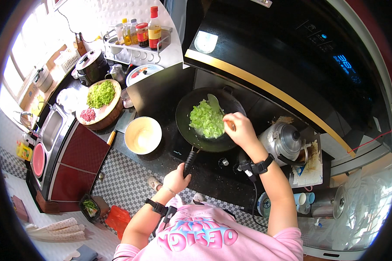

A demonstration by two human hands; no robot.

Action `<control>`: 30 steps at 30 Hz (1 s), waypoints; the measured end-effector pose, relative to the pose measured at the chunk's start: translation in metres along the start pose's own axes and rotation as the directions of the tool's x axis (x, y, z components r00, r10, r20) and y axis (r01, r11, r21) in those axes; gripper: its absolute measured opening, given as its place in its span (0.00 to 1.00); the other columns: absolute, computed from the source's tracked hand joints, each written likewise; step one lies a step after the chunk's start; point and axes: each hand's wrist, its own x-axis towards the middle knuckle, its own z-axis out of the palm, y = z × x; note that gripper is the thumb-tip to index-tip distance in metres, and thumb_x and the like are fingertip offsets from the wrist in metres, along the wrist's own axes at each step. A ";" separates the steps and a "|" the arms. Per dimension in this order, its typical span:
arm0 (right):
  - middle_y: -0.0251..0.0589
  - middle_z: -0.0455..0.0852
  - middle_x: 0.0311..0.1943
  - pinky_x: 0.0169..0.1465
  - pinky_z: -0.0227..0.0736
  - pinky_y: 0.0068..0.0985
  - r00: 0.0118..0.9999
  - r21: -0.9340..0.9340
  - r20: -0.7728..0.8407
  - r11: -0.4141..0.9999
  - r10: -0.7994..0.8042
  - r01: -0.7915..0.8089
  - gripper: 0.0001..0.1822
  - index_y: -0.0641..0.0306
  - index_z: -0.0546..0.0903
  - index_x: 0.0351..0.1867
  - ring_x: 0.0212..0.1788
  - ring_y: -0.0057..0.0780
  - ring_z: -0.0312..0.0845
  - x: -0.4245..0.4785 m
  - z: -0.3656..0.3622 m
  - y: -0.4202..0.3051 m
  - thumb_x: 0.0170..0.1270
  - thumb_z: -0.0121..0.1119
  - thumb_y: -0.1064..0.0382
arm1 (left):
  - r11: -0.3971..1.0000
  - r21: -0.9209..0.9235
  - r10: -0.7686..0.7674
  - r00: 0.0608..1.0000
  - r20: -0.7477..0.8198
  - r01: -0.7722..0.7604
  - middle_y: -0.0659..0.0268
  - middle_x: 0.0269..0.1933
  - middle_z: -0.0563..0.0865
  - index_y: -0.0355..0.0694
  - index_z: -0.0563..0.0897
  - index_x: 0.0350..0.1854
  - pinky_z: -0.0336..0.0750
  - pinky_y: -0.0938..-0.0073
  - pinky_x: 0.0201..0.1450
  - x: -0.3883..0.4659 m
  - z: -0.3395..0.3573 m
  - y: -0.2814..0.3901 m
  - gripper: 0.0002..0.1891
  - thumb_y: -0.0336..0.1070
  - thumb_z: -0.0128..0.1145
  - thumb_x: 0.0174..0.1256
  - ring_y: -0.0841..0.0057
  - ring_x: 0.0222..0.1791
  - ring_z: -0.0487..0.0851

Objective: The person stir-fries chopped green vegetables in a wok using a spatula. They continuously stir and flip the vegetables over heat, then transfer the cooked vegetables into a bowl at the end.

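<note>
My left hand [177,178] is closed around the black handle [190,162] of a dark wok [186,125] on the stove. Chopped pale-green vegetables [206,120] lie in the wok. My right hand [239,128] grips the wooden handle of a metal spatula [213,100], whose blade rests at the upper edge of the vegetables. To the left of the wok stands an almost empty cream-coloured bowl [143,135]. Beyond it, a round wooden chopping board [111,112] holds chopped green vegetable [101,94] and a small heap of diced pink meat [88,115].
A cleaver [125,121] lies between board and bowl. Right of the wok stands a metal kettle [282,142]. A range hood [268,62] overhangs the stove. Bottles [154,31] fill a wall rack. A sink [54,129] is at left; a red bag [118,220] lies on the floor.
</note>
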 end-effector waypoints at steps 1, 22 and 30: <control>0.45 0.82 0.34 0.42 0.80 0.36 0.998 -0.035 0.022 0.998 -0.055 0.056 0.06 0.57 0.85 0.39 0.36 0.46 0.83 -0.009 0.006 0.008 0.60 0.67 0.66 | 1.000 0.004 0.001 1.000 0.001 -0.001 0.44 0.42 0.88 0.39 0.71 0.67 0.80 0.54 0.49 0.000 0.000 0.000 0.32 0.49 0.62 0.64 0.47 0.45 0.87; 0.49 0.80 0.58 0.57 0.76 0.36 0.955 0.024 0.295 0.998 0.046 -0.055 0.12 0.61 0.84 0.39 0.56 0.51 0.80 -0.117 -0.022 0.019 0.53 0.62 0.78 | 1.000 -0.022 -0.006 1.000 0.001 0.006 0.44 0.42 0.88 0.39 0.72 0.67 0.80 0.53 0.48 -0.002 -0.004 0.005 0.33 0.48 0.63 0.63 0.46 0.44 0.87; 0.43 0.85 0.33 0.42 0.77 0.28 0.912 0.113 -0.261 0.948 0.317 -0.298 0.04 0.61 0.83 0.36 0.39 0.36 0.84 -0.058 -0.036 0.030 0.59 0.64 0.71 | 1.000 -0.008 -0.012 1.000 -0.012 0.012 0.43 0.41 0.88 0.39 0.72 0.66 0.81 0.53 0.47 -0.004 -0.001 0.004 0.32 0.48 0.63 0.63 0.46 0.43 0.86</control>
